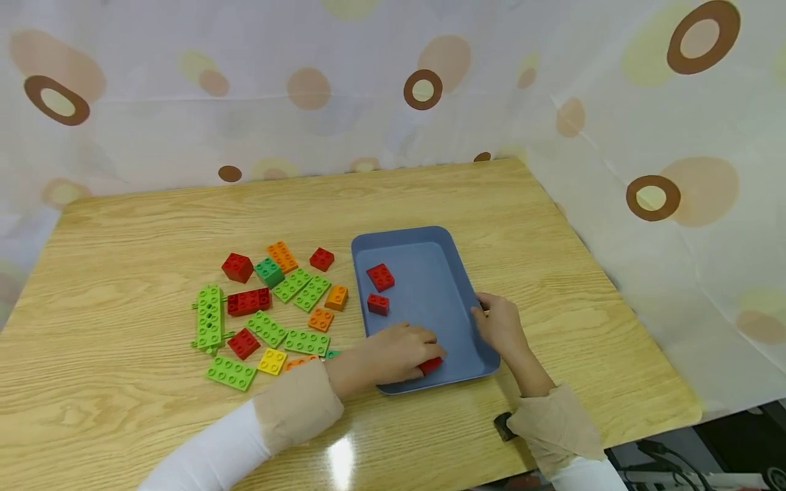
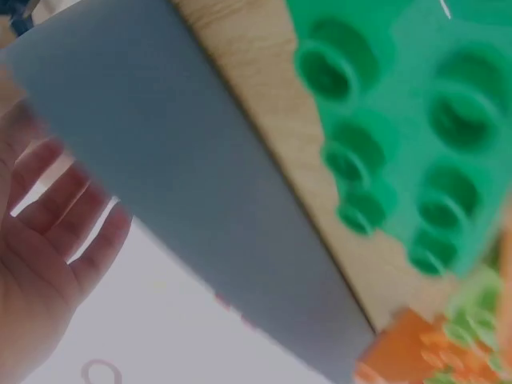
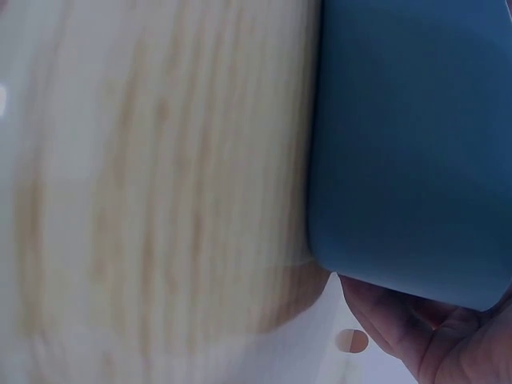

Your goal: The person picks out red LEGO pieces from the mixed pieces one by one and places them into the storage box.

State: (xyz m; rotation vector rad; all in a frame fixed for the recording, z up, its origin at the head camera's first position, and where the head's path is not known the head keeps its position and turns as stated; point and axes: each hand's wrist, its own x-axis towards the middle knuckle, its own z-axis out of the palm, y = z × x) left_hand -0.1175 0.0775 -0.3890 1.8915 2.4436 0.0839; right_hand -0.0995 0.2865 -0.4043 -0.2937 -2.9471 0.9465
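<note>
A blue-grey tray [image 1: 424,273] lies on the table with red toy bricks in it. Two of them, a larger red brick [image 1: 381,277] and a smaller red brick [image 1: 378,304], sit along its left side. My left hand [image 1: 399,351] reaches over the near left rim. Its fingers are over another red brick [image 1: 431,366], partly hidden beneath them. In the left wrist view the left hand's fingers [image 2: 72,208] look extended and spread behind the tray wall. My right hand [image 1: 500,324] grips the tray's right rim, thumb on the inside.
Left of the tray lie several loose bricks: light green bricks [image 1: 230,372], a red brick [image 1: 237,267], an orange brick [image 1: 336,297], a yellow brick [image 1: 272,361] and a green brick [image 1: 269,271]. A patterned cloth [image 1: 362,95] hangs behind the table [image 1: 153,232]. Cables [image 1: 669,457] show below its right edge.
</note>
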